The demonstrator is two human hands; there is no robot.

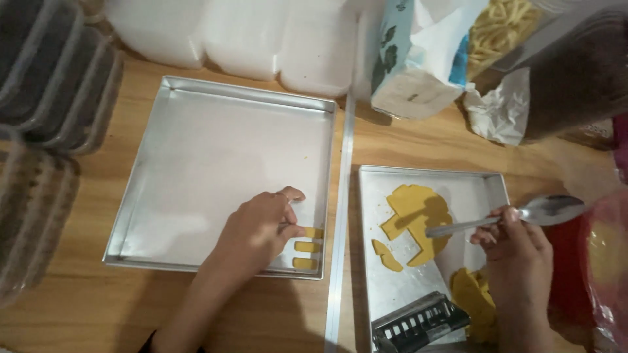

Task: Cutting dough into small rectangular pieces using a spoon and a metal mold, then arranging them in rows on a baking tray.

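Now our left hand (258, 230) pinches a small yellow dough piece (313, 232) down at five o'clock in the large baking tray (163, 117); our right hand (513, 242) grasps a metal spoon (517, 216) over flattened dough (418, 222) in the smaller tray (484, 186).

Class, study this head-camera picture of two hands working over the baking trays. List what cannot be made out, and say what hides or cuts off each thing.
- Left hand fingertips: head view, curled under; contact with the top dough strip is unclear.
- Metal cutter: cut off by the bottom edge.
- Dough lump: partly behind the right hand, which holds a spoon.
- Stacked containers: blurred, contents unreadable.
- Red bag: cut by the right edge.
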